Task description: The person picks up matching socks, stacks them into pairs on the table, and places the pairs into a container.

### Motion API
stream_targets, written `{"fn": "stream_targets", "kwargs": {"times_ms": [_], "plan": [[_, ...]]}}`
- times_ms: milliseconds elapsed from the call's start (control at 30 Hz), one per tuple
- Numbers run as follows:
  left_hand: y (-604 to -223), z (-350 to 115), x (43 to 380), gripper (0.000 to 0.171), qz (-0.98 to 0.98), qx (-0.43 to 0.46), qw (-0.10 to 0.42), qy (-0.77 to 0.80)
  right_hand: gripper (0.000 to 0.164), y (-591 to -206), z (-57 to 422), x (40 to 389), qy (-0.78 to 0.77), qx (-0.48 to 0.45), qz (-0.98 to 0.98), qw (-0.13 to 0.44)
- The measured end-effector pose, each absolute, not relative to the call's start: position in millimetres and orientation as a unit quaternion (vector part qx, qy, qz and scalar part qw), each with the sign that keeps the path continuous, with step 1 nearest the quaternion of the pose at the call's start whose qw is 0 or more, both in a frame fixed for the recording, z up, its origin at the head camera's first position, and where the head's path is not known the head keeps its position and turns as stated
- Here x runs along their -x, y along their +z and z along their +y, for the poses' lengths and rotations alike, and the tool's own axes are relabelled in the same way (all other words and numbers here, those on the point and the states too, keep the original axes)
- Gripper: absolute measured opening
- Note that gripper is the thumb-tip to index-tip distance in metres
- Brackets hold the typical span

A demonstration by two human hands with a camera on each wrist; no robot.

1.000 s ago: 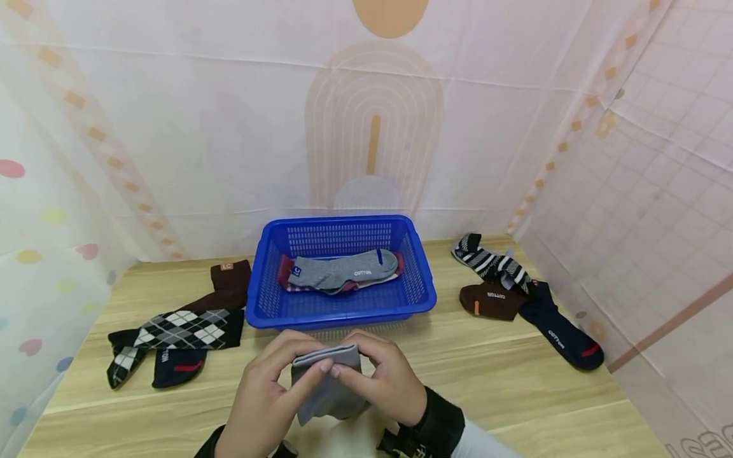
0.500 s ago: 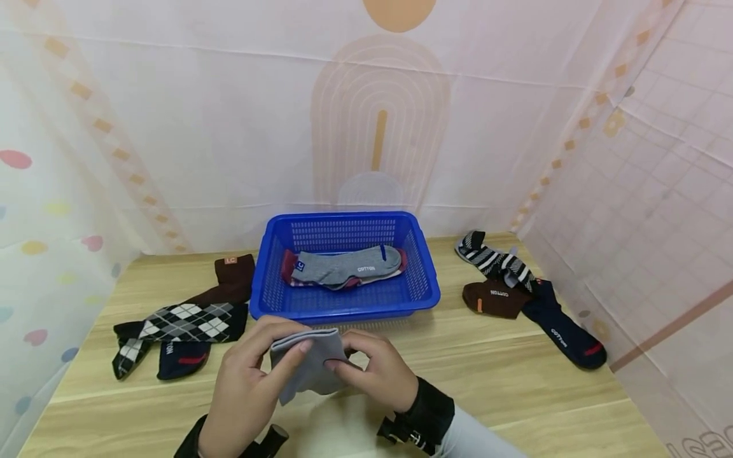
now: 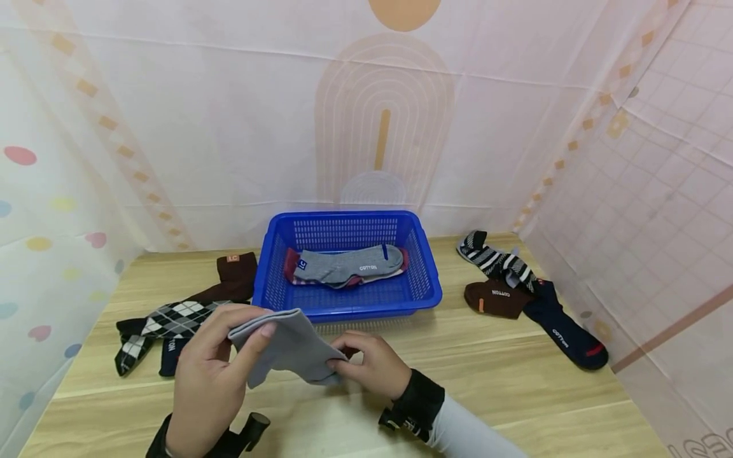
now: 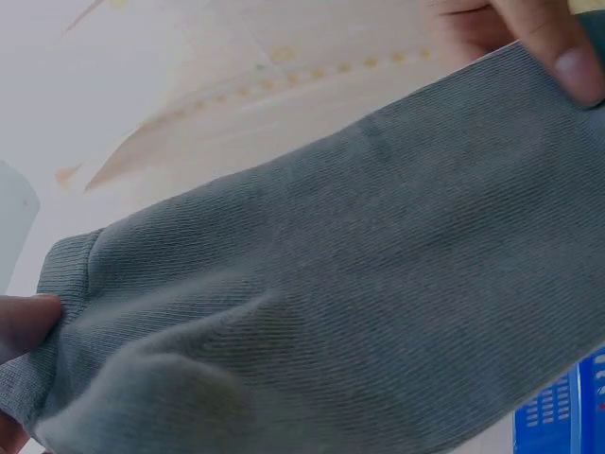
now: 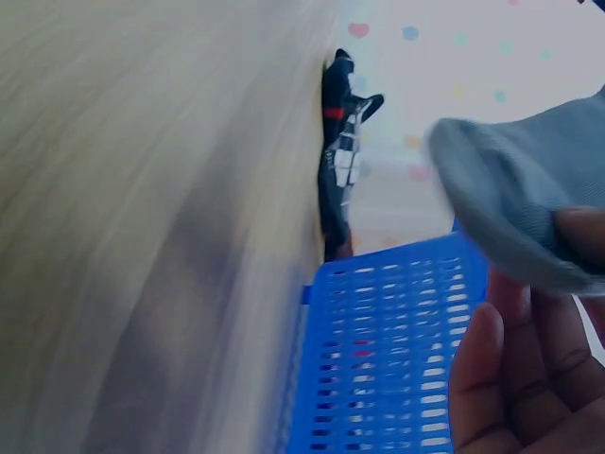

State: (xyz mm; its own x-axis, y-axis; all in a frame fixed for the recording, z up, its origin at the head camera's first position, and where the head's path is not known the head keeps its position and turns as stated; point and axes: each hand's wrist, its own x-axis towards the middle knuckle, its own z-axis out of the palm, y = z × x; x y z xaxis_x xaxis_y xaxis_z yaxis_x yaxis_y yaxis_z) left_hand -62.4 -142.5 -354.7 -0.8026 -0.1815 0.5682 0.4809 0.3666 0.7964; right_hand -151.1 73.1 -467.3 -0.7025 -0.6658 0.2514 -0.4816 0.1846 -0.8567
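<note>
Pinching one edge, the left hand (image 3: pixel 209 375) held the gray sock (image 3: pixel 292 350); the right hand (image 3: pixel 373 366) pinched its opposite end. The sock hung above the tabletop (image 3: pixel 492 375), nearside of the blue basket (image 3: pixel 352 313), its long axis slanting down rightward. Wood surface extended right toward a navy sock (image 3: pixel 564 332). Printed cloth (image 3: pixel 246 133) formed the back wall.
</note>
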Motion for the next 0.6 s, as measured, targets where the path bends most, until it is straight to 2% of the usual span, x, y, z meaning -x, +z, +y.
{"fn": "stream_targets", "kwargs": {"times_ms": [267,600], "plan": [[-351.7,-150.0,62.2,0.027,-0.770,0.095,0.329,-0.538,0.012,-476.4,73.4,158.0,-0.510,0.356,0.774,0.115],[-353.4,-150.6,63.8,0.026,-0.768,0.081,0.336,-0.539,0.011,-484.5,71.0,159.5,-0.506,0.310,0.791,0.147]]}}
